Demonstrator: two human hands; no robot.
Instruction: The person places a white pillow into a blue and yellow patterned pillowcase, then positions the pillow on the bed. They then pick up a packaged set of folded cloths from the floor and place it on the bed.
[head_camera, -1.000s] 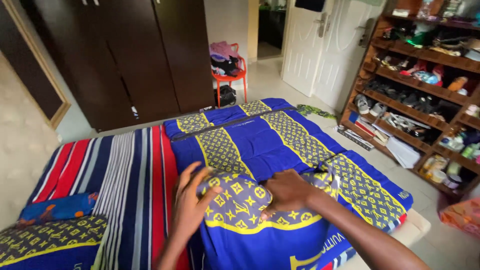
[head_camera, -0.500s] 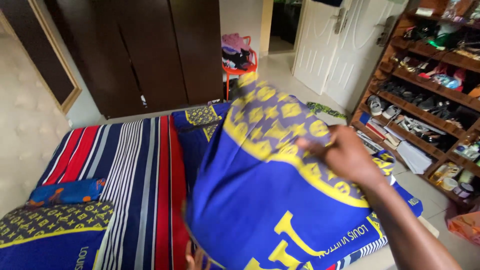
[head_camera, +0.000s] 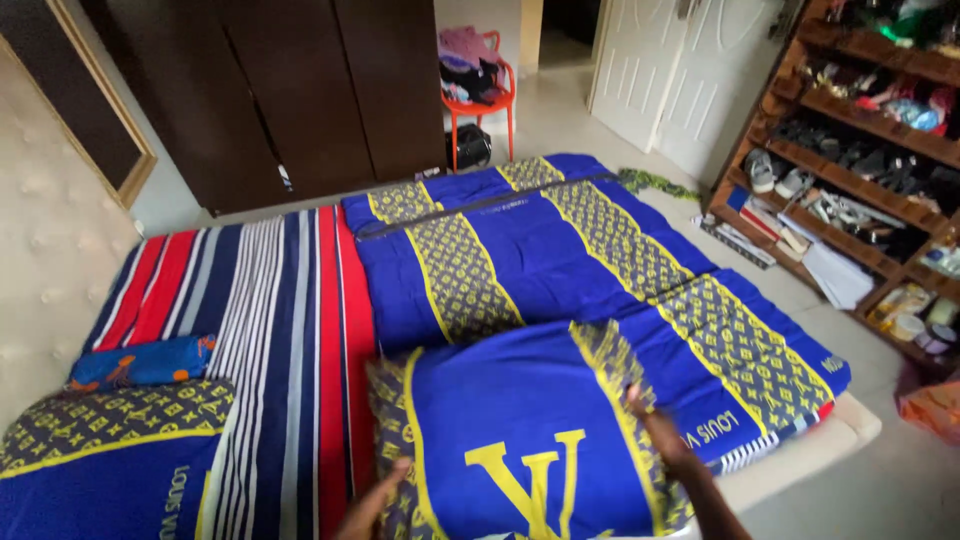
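1. I see the blue pillow with yellow pattern (head_camera: 520, 440) lying flat on the bed (head_camera: 280, 300).
2. My right hand (head_camera: 655, 425) presses its right edge, fingers spread.
3. My left hand (head_camera: 375, 505) touches its left edge; grip unclear.

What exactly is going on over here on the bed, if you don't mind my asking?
A person is handling a blue pillow with yellow patterning. It lies flat at the near edge of the bed, partly on a matching blue duvet. The right hand touches its right edge and the left hand its lower left corner.
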